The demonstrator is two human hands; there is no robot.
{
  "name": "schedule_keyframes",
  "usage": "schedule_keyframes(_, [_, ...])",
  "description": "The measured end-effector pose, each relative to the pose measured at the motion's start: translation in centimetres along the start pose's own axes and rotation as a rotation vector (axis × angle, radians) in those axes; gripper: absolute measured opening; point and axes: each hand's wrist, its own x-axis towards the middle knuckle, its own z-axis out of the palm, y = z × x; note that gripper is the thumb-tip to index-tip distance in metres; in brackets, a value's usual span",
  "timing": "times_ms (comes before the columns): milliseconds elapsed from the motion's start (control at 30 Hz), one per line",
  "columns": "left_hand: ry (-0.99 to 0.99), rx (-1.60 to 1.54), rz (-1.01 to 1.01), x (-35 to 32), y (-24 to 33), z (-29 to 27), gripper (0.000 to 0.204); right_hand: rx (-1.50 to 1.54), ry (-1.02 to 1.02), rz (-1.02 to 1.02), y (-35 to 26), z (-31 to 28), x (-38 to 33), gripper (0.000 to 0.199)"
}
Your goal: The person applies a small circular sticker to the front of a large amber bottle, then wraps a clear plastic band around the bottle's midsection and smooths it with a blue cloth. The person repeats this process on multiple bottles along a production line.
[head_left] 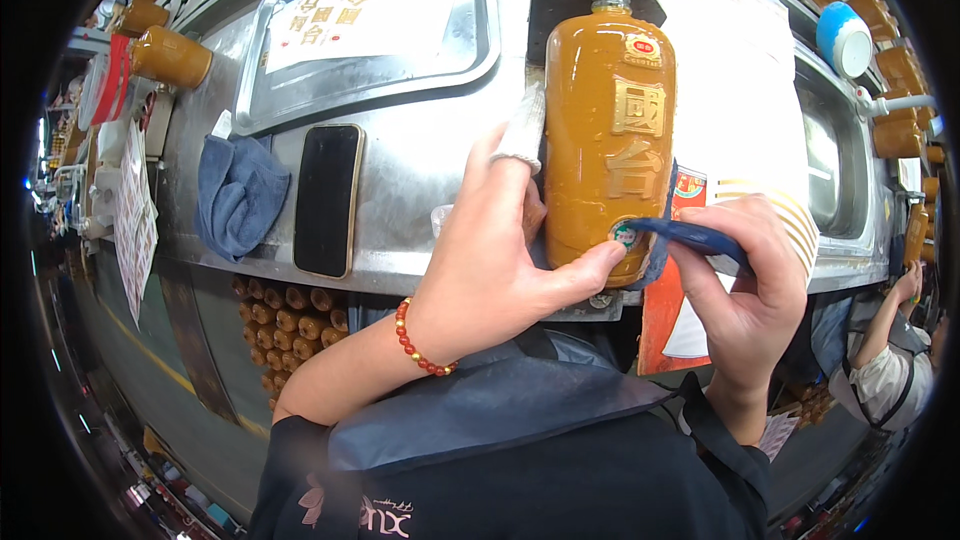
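A brown-yellow bottle (pixel 590 130) with raised gold characters lies on its back, its clear neck pointing away from me. My left hand (pixel 490 250) holds it from the left, the thumb pressed near its base and a white cover on one finger. In my right hand (pixel 750 280) is a slim dark blue tool, apparently tweezers (pixel 695 235), pinched between thumb and fingers. Its tip meets a small round green sticker (pixel 625 234) low on the bottle's front. A dark angled rest (pixel 545 10) stands behind the bottle's neck.
Left on the metal bench are a phone (pixel 328 200), a blue cloth (pixel 240 195) and a clear tray (pixel 380 90) holding sticker sheets. White paper (pixel 735 90) and a red-orange piece (pixel 660 320) lie right, beside a metal basin (pixel 840 160). More bottles (pixel 290 320) stand below the bench.
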Motion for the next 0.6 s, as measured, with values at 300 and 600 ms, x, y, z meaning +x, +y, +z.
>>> schedule_keyframes(300, [-0.089,-0.092,-0.082,-0.1,0.3,-1.2,0.072,-0.246,-0.094,-0.253,-1.4,-0.9,-0.1,0.041])
schedule_keyframes(600, [-0.141,-0.226,-0.081,0.0,-0.6,-3.3,0.094,-0.295,-0.080,-0.289,-0.6,-0.9,-0.2,0.040])
